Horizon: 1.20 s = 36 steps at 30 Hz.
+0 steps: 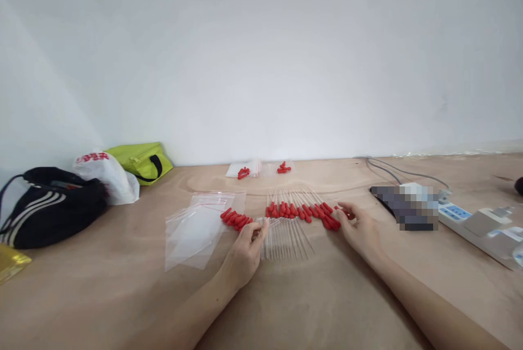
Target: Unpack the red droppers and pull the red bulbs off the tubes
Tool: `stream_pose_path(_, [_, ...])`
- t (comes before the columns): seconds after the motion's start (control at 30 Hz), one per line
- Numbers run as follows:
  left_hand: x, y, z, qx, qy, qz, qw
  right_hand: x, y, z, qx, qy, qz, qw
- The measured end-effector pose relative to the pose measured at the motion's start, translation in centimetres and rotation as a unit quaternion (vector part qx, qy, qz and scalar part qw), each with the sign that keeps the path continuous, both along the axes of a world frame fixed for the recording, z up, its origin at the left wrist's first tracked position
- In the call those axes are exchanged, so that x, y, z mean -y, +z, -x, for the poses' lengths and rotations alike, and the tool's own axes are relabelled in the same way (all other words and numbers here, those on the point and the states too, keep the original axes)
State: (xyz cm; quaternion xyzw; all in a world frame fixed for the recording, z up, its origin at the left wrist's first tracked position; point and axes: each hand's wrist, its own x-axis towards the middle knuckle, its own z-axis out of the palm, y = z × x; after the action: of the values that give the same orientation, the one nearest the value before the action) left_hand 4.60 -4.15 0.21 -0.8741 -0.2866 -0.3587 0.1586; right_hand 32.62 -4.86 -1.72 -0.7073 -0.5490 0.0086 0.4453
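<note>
My left hand [244, 254] is pinched at the upper left end of a row of clear, thin glass tubes [286, 241], and one tube appears to be between its fingertips. My right hand [362, 229] has thumb and fingers closed around a red rubber bulb, only partly visible. Between the hands runs a row of droppers [292, 209], red bulbs toward me and thin clear stems pointing away. Just beyond my left hand is a small group of loose red bulbs [237, 219], beside and partly over clear zip bags [196, 230].
Small bags with red-bulbed pieces [243, 172] lie near the wall. At left are a black drawstring bag [53, 208], a white plastic bag [106, 178] and a lime-green bag [141, 162]. A blurred dark phone-like object [402, 208] and a power strip [474, 224] lie right.
</note>
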Motion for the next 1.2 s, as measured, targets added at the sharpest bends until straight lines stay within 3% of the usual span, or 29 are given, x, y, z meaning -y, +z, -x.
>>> stream_pose_path(0.17, [-0.7, -0.2, -0.5, 0.031, -0.02, -0.028, 0.999, -0.2, 0.6, -1.2, -0.049, -0.072, 0.109, 0.99])
stream_pose_path(0.3, [-0.9, -0.2, -1.3, 0.03, -0.048, -0.026, 0.998, -0.5, 0.6, -0.9, -0.034, -0.067, 0.126, 0.989])
stream_pose_path(0.5, [-0.4, -0.1, -2.0, -0.004, -0.073, 0.039, 0.997, -1.2, 0.3, -0.2, 0.002, -0.053, 0.158, 0.986])
stream_pose_path(0.8, [-0.2, -0.4, -1.5, -0.012, -0.111, 0.095, 0.989, -0.6, 0.4, -0.5, 0.051, -0.051, 0.144, 0.987])
stream_pose_path(1.2, [-0.3, -0.3, -0.9, -0.023, -0.08, 0.121, 0.989, -0.5, 0.2, -0.9, 0.11, -0.056, 0.163, 0.979])
